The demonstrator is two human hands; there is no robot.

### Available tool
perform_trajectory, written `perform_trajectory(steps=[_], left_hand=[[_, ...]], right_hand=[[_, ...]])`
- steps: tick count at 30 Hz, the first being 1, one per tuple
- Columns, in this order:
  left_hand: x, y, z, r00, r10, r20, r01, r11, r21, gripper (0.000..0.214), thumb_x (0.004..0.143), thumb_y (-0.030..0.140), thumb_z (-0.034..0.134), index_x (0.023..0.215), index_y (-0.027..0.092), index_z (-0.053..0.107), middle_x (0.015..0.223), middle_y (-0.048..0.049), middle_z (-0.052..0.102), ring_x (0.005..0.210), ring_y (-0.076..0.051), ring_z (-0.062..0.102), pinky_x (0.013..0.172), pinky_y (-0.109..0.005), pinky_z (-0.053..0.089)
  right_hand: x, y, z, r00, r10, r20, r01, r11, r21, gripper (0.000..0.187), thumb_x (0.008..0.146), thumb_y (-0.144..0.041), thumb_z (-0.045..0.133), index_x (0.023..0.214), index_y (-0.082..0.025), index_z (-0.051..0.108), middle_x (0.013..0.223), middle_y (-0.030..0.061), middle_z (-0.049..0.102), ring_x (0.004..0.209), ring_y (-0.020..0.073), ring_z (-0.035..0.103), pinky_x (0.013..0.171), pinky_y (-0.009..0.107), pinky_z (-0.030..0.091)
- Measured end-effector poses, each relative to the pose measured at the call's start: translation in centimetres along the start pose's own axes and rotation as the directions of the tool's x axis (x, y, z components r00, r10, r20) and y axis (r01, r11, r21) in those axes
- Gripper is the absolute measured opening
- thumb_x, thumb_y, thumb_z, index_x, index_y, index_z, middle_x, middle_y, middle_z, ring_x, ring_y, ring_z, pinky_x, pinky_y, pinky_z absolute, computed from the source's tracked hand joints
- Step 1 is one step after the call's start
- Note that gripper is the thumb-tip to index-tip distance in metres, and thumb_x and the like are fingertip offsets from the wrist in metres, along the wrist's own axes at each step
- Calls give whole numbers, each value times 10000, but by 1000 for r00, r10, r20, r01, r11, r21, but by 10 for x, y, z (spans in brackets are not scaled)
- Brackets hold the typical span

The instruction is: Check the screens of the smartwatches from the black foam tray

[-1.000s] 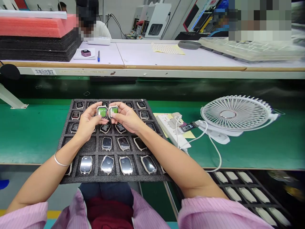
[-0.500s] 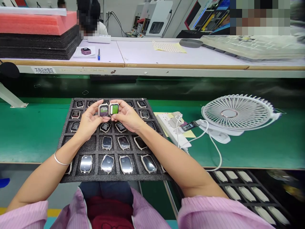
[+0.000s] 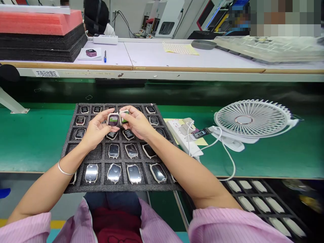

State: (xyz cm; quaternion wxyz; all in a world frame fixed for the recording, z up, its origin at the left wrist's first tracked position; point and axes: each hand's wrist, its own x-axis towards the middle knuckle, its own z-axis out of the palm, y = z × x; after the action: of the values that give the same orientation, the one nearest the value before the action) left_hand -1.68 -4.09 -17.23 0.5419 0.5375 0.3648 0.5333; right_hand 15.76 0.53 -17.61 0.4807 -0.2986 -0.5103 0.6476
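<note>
My left hand [image 3: 97, 130] is closed on a smartwatch [image 3: 113, 119] without a strap, gripping it by its edges; its lit screen shows a green band. Beside it, my right hand [image 3: 136, 121] pinches a second smartwatch [image 3: 124, 116] with a green screen, the thumb lying across its face. Both watches are held up over a dark grey foam tray [image 3: 95, 152]. In the tray's compartments lie several more watch bodies; a row of them [image 3: 91, 173] nearest me has dark, reflective screens, while those farther back show white text. My forearms and hands hide part of the tray.
To the right stand a white fan [image 3: 244, 119] and a white power strip [image 3: 183, 136] with cables. Another tray [image 3: 272, 192] of pale pieces sits lower right. Foam sheets [image 3: 37, 44], a pen [image 3: 105, 56] and a co-worker [image 3: 96, 17] are at the raised shelf.
Both watches have shifted slightly to the right. My right thumb has moved onto the face of its watch, and the left watch's screen picture differs.
</note>
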Motion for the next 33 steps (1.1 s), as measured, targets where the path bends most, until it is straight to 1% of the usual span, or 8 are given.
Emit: perform_trajectory(steps=[7, 10, 13, 15, 20, 24, 28, 33], left_hand=[[-2, 1, 2, 999, -22, 34, 21, 1000, 18, 567, 725, 146, 684, 1280, 182, 573, 1186, -72, 680, 778, -147, 749, 787, -303, 633], [-2, 2, 2, 999, -33, 38, 33, 999, 13, 568, 706, 147, 674, 1265, 183, 580, 1182, -68, 680, 759, -151, 749, 775, -313, 636], [-1, 5, 1, 998, -60, 8, 60, 998, -20, 520, 723, 182, 642, 1240, 180, 585, 1128, -51, 686, 725, -153, 751, 745, -320, 642], [-1, 6, 2, 996, -82, -31, 81, 996, -42, 471, 750, 219, 630, 1217, 175, 589, 1044, -30, 690, 696, -152, 751, 713, -312, 643], [0, 9, 3, 988, -90, -125, 89, 996, -15, 337, 785, 304, 653, 1089, 170, 600, 858, 19, 662, 553, -125, 710, 549, -251, 604], [1, 7, 2, 984, -43, -174, 55, 996, 67, 303, 746, 289, 720, 985, 173, 575, 758, 46, 637, 455, -75, 628, 443, -184, 514], [2, 4, 1, 986, -10, -165, 28, 993, 111, 411, 672, 221, 760, 1024, 178, 552, 820, 35, 652, 489, -49, 593, 476, -175, 513], [4, 5, 1, 992, -48, -114, 57, 995, 79, 598, 630, 155, 739, 1176, 196, 498, 985, -2, 648, 601, -71, 647, 584, -217, 568]], right_hand=[[-1, -3, 1, 999, 6, -40, -6, 1000, -2, 371, 717, -466, 796, 826, -199, 562, 658, -60, 546, 475, 59, 434, 377, 160, 349], [1, -3, 1, 999, 28, -44, -26, 999, 29, 371, 775, -524, 739, 828, -201, 566, 661, -46, 542, 469, 71, 442, 363, 173, 340], [2, -4, 1, 997, 68, -20, -67, 995, 71, 393, 841, -582, 650, 860, -195, 584, 678, -24, 561, 478, 86, 475, 370, 192, 358], [1, -4, 1, 997, 78, -4, -77, 994, 78, 396, 827, -576, 673, 884, -192, 596, 697, -18, 587, 490, 88, 497, 391, 199, 389], [-3, -4, 1, 997, 68, 24, -68, 998, -7, 361, 733, -423, 808, 907, -195, 589, 728, -21, 656, 487, 76, 533, 402, 177, 381], [-3, -4, 1, 988, 122, 92, -126, 991, 39, 237, 838, -292, 666, 1036, -181, 595, 758, -2, 696, 490, 110, 620, 437, 213, 450], [-1, -5, 0, 975, 178, 130, -193, 975, 110, 297, 845, -157, 485, 1125, -131, 578, 724, 34, 711, 559, 169, 701, 507, 267, 532], [-1, -6, -2, 979, 135, 154, -152, 983, 101, 399, 741, -106, 539, 1134, -167, 545, 772, -5, 704, 621, 159, 711, 573, 279, 569]])
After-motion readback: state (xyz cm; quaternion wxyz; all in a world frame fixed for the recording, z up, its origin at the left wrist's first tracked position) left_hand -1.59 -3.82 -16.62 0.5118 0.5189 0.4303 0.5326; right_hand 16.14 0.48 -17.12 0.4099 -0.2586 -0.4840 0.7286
